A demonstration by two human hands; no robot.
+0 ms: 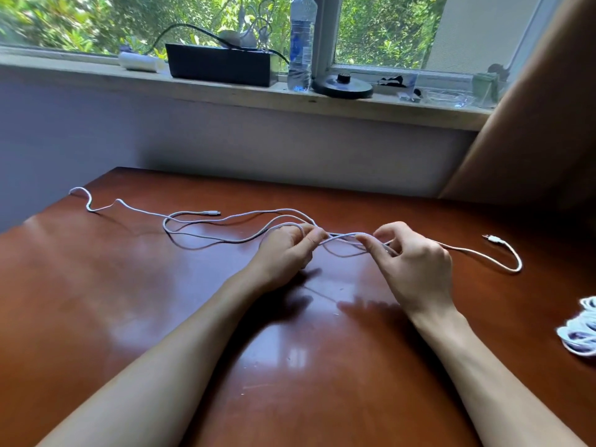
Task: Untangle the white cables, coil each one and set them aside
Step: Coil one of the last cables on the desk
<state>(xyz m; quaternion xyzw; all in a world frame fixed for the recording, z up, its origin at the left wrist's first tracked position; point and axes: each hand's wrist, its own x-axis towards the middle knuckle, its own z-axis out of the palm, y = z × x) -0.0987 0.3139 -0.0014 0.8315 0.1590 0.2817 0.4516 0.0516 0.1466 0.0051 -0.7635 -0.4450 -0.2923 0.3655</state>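
Observation:
A long white cable [200, 235] lies in loose crossing loops over the middle of the brown table [129, 301]. One plug end [211, 213] rests at centre left, another [491, 238] at the right. My left hand [285, 253] pinches strands at the tangle's middle. My right hand [412, 262] pinches the strands just to the right of it, lifted slightly off the table. A coiled white cable [580, 333] sits at the right edge, partly cut off by the frame.
Beyond the table's far edge is a wall with a window sill [225, 91] holding a black box [222, 64], a water bottle [301, 43] and a round black base [343, 87]. A brown panel [532, 140] rises at the right.

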